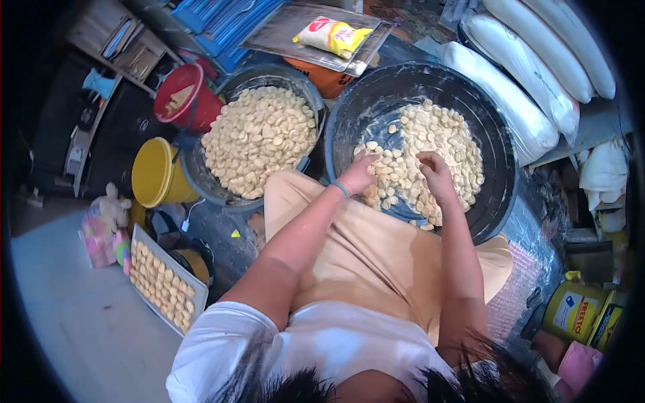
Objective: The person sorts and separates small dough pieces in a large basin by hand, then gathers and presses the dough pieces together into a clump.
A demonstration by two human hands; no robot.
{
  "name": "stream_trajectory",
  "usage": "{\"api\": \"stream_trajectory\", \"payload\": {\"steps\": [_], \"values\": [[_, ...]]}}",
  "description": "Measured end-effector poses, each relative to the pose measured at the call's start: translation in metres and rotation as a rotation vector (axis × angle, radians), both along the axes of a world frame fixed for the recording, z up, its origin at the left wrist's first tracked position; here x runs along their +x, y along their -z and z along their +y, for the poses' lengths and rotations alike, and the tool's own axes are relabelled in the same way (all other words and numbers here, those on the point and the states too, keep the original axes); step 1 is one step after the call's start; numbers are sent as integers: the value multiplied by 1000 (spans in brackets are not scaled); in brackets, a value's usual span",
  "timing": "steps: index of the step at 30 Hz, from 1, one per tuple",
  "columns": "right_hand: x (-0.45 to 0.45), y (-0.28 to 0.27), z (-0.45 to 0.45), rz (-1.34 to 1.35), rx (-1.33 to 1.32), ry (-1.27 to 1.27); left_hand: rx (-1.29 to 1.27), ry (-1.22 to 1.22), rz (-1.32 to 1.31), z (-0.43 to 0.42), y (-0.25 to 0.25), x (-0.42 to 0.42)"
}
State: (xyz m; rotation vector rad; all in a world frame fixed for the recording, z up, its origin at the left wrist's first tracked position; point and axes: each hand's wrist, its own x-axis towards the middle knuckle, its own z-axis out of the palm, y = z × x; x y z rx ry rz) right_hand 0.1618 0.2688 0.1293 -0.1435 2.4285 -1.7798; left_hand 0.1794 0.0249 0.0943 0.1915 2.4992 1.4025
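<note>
Biggest first: black tub [356,124] sits in front of me, a bit right, against my knees. Pale round pieces [443,131] heaped on its right and near side, dark bottom showing on the far left.

White sacks [524,74] stacked beyond it, far right.

Second tub [193,176], just left of the first, piled nearly to the rim with the same kind of pieces.

Metal sheet [269,35] behind the two tubs, over something orange.

White tray [201,294] low on my left, tilted, pieces laid out in rows.

Yellow bucket [181,187] and red bucket [209,111] stand left of the second tub, red one farther back.

Yellow-and-white packet [329,36] lies on the metal sheet.

Left hand [356,176]: inside the black tub, near left side, fingers slightly spread and down at the pieces. Can't tell if they've got one.

Right hand [439,176]: over the heap, fingers curled, thumb side narrow. Can't tell whether a piece is pinched.

Smallest: thin teal band [341,189] on my left wrist.
</note>
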Motion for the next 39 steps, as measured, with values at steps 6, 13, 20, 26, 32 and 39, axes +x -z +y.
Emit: {"api": "stream_trajectory", "payload": {"steps": [6,13,20,26,32,39], "values": [[55,58,36,-286,326,-65,-183,75,-29,-12,-10,32],[121,128,73,-371,842,-160,-242,175,-47,3,-25,31],[110,202,97,-549,637,106,-220,78,-171,50,49,5],[49,228,138,-255,814,546,-133,-284,-256,66,126,-32],[-94,174,200,-9,1209,270,7,-524,-39,93,192,-73],[-104,195,226,-55,1367,142,-60,-607,-97,102,192,-99]]}}
